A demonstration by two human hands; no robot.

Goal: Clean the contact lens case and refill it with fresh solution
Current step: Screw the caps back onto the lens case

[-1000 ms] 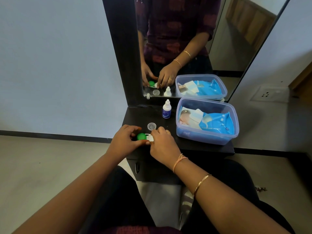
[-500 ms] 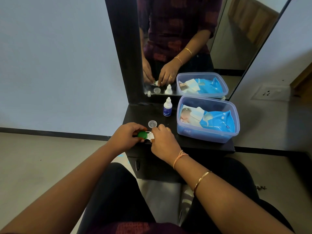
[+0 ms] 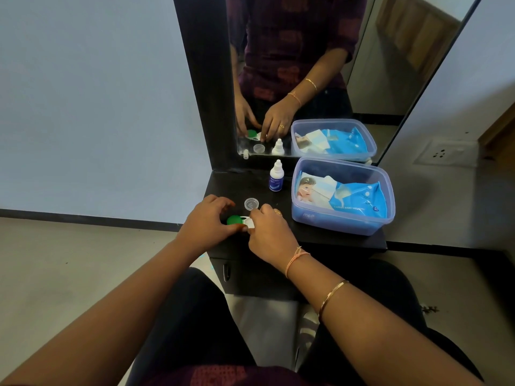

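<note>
In the head view, the contact lens case (image 3: 249,222) is seen at the front edge of the dark counter (image 3: 228,188), held between both hands. Its green cap (image 3: 234,220) is enclosed by the left hand (image 3: 207,224), whose fingers are curled round that end. The white end is pinched by the fingers of the right hand (image 3: 269,232). Whether the case is resting on the counter or lifted just off it cannot be told.

A small clear lid (image 3: 251,204) is lying just behind the hands. The solution bottle (image 3: 276,176) is stood upright farther back, near the mirror (image 3: 306,65). To the right, a blue plastic tub (image 3: 309,215) is placed, and a wipes pack (image 3: 359,203) is held inside it.
</note>
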